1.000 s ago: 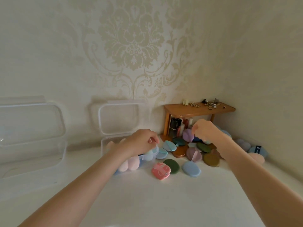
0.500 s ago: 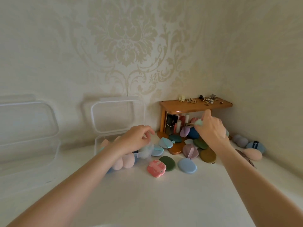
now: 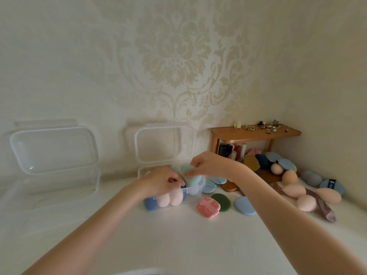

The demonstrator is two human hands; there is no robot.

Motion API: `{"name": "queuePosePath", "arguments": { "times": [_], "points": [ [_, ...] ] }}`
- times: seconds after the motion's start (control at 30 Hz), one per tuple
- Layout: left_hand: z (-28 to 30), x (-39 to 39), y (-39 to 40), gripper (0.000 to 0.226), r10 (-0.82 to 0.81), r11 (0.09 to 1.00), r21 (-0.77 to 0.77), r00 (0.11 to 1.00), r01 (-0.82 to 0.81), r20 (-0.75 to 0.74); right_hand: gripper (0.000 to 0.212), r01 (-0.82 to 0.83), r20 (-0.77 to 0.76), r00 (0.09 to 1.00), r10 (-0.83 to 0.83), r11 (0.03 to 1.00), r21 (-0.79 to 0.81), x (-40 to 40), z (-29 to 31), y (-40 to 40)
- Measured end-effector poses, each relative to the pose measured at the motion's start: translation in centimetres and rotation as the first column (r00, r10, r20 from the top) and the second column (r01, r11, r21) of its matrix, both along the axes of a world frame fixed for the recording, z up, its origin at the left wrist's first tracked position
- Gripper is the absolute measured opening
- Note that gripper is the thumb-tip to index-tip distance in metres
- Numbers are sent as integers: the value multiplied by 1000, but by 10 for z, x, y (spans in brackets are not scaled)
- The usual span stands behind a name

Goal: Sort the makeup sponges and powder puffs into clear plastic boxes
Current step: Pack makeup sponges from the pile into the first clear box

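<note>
A small clear plastic box [image 3: 195, 190] with its lid up stands at the middle of the white table; peach sponges [image 3: 170, 198] and blue puffs show through its wall. My right hand [image 3: 208, 165] pinches a mint green puff [image 3: 187, 171] over the box. My left hand [image 3: 162, 182] is at the box's near edge, fingers curled against the puffs inside; what it holds is hidden. Loose puffs lie to the right: a pink one [image 3: 208, 207], a dark green one [image 3: 221, 201], a light blue one [image 3: 244, 205]. Peach teardrop sponges [image 3: 294, 191] lie farther right.
A larger clear box [image 3: 51, 175] with its lid raised stands at the left by the wall. A small wooden shelf [image 3: 256, 133] in the right corner carries hair clips, with bottles and more puffs under it. A mauve pouch [image 3: 325, 211] lies among the sponges.
My right hand has come from the pile by the shelf leftward to the small box, carrying the mint green puff. My left hand stayed at the box. The view shifted right.
</note>
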State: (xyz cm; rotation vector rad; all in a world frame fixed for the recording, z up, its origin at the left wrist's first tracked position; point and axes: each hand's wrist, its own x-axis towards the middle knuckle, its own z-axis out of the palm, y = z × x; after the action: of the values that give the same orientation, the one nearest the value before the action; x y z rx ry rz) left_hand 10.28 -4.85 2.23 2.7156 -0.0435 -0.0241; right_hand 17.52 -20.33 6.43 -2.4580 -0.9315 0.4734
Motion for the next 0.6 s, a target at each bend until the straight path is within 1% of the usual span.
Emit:
{"name": "queuePosePath", "arguments": {
  "times": [0.07,0.13,0.27,0.33,0.43,0.47,0.5,0.53,0.6],
  "points": [
    [1,1,2,27,-15,1000,1,999,15,-33,43,-12,51,999,18,993,-119,2,0,6],
    [0,4,3,27,-31,1000,-4,998,31,-62,41,-41,77,995,60,973,-226,3,3,11],
    [-2,7,6,33,-32,999,-29,995,29,-98,38,-89,147,977,152,925,-369,1,8,23],
    [-3,7,6,32,-36,999,-34,994,33,-103,32,-85,163,972,170,898,-432,1,9,31],
    [-2,8,7,32,-59,998,-8,990,58,-127,5,-62,189,964,189,845,-531,2,4,45],
    [-2,9,7,33,-72,997,2,989,73,-132,17,-47,203,961,188,834,-549,2,-1,48],
    [-3,10,8,33,-86,996,11,988,89,-131,25,-44,217,956,200,825,-564,0,-5,51],
    [-2,10,8,32,-88,995,28,987,93,-135,27,-41,220,955,199,823,-566,0,-9,51],
    [-2,11,9,30,-68,995,60,987,77,-143,25,-47,195,963,187,828,-559,0,-15,49]
  ]
}}
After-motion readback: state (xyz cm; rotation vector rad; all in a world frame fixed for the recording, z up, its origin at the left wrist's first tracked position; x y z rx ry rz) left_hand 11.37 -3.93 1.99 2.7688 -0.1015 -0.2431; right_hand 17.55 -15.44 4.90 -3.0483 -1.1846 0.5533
